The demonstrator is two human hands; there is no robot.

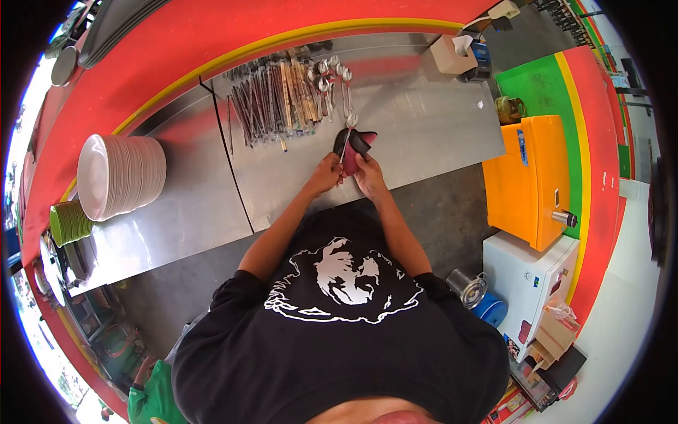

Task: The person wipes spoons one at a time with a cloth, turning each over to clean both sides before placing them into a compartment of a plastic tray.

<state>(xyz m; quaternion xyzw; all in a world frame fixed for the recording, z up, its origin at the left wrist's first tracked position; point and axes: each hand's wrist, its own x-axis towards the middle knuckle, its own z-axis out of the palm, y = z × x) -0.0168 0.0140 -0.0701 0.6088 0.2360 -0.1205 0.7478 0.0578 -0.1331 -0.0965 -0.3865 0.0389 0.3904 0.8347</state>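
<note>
My left hand [325, 175] is closed on the handle of a metal spoon [352, 121], whose bowl points away from me over the steel counter [402, 134]. My right hand [370, 177] grips a folded black and dark-red piece [351, 167] that looks like cloth or a soft pouch. The spoon lies against it, and both hands are close together near the counter's front edge. Beyond them is a loose group of metal spoons [324, 86]. Left of those spoons lie many dark and light-brown chopsticks [265, 102], seemingly in clear wrappers.
Stacked white plates [131, 177] and green plates [70, 222] stand at the left. A tissue box [449, 58] sits at the counter's far right. An orange cooler box [526, 184] rests on a white chest [530, 272] to my right. A person in green [157, 396] is behind at lower left.
</note>
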